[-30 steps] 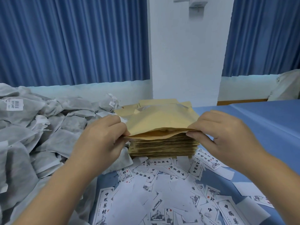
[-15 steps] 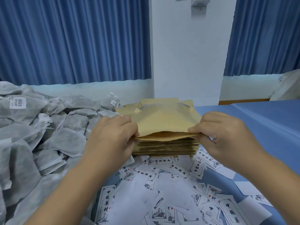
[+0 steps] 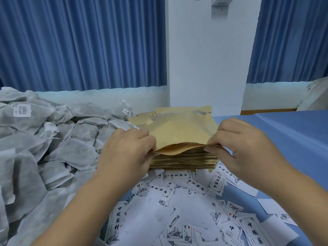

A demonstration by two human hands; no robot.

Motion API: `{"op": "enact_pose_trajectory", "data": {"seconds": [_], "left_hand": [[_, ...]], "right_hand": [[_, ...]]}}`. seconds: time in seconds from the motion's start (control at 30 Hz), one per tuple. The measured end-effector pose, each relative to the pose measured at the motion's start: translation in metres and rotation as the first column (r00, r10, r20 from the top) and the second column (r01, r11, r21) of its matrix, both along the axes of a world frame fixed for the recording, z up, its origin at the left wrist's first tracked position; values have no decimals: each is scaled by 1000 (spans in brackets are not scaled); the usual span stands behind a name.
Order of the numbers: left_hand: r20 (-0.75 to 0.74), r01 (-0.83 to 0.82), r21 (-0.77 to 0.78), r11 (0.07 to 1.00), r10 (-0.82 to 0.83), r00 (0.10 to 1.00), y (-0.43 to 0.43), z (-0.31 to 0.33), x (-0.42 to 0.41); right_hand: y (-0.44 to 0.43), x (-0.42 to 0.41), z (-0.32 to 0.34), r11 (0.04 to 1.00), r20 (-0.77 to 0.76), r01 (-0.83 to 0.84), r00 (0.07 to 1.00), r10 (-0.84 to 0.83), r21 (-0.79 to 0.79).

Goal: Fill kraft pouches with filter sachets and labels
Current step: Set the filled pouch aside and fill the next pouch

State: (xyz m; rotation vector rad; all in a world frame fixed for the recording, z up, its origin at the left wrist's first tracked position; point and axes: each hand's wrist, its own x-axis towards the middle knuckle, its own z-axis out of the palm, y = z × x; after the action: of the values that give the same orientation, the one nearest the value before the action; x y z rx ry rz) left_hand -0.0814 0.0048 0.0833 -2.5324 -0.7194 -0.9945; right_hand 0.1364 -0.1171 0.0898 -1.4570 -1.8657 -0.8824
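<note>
Your left hand (image 3: 127, 151) pinches the near left corner of the top pouch (image 3: 181, 134). Your right hand (image 3: 243, 148) pinches the near right corner, its fingers (image 3: 219, 139) curled narrow on the thin paper edge. Between your two grips the near edge bows upward, and a dark gap shows under it.

The likeliest slip is taking more than one layer. The pouches are thin and lie flat on each other, so a pinch this close to the edge could catch the next one too. You would then be pulling apart two pouches instead of opening one mouth. I cannot tell whether the gap is the pouch's own mouth or space above the next pouch. Pulling the corners apart hard could crease or tear the seam. Dragging instead of lifting could slide the stack (image 3: 184, 159) askew onto the labels (image 3: 177, 201).

No sachet or label shows in the gap, so I judge the pouch unfilled. The stack beneath is flat pouches, apparently all unfilled, resting on the blue table (image 3: 284, 139). Grey sachets (image 3: 71, 151) are heaped loose on the left, up against the stack. The printed labels lie scattered in front of it, a few touching its near edge.
</note>
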Motion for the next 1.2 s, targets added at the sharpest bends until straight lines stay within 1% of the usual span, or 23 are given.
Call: {"op": "enact_pose_trajectory", "data": {"seconds": [0.07, 0.13, 0.23, 0.3, 0.4, 0.47, 0.6, 0.7, 0.8, 0.93, 1.07, 1.2], "left_hand": [[11, -12, -15, 1000, 12, 1000, -2, 0, 2], [26, -17, -44, 999, 18, 1000, -6, -1, 7], [38, 27, -41, 999, -26, 999, -14, -5, 17], [51, 62, 4, 998, -62, 997, -16, -8, 21], [79, 80, 49, 996, -84, 993, -15, -8, 20], [95, 71, 46, 996, -75, 993, -14, -7, 18], [126, 71, 17, 997, -73, 989, -15, -9, 18], [139, 128, 63, 990, -136, 981, -15, -9, 20], [151, 139, 95, 986, -152, 977, -14, -8, 18], [149, 149, 37, 988, -152, 977, -18, -9, 21], [106, 179, 84, 980, -187, 977, -19, -9, 22], [100, 172, 61, 983, -178, 979, -21, -7, 19]], "right_hand": [[0, -6, 1, 1000, 50, 25, 998, -25, 1], [2, -14, -2, 999, 80, 29, 996, -32, 45], [6, -24, -8, 994, 58, 20, 998, -27, 106], [7, -26, -10, 993, 42, 24, 999, -29, 113], [7, -28, -12, 995, 59, 32, 998, -38, 96], [7, -30, -13, 994, 72, 38, 996, -46, 100], [7, -34, -12, 988, 48, 18, 999, -26, 154], [6, -35, -12, 990, 71, -2, 997, -8, 140], [6, -36, -13, 992, 86, -22, 996, 11, 127], [6, -38, -13, 987, 72, -50, 997, 40, 151], [6, -38, -14, 991, 80, -70, 995, 61, 116], [7, -40, -14, 990, 62, -99, 994, 94, 98]]}}
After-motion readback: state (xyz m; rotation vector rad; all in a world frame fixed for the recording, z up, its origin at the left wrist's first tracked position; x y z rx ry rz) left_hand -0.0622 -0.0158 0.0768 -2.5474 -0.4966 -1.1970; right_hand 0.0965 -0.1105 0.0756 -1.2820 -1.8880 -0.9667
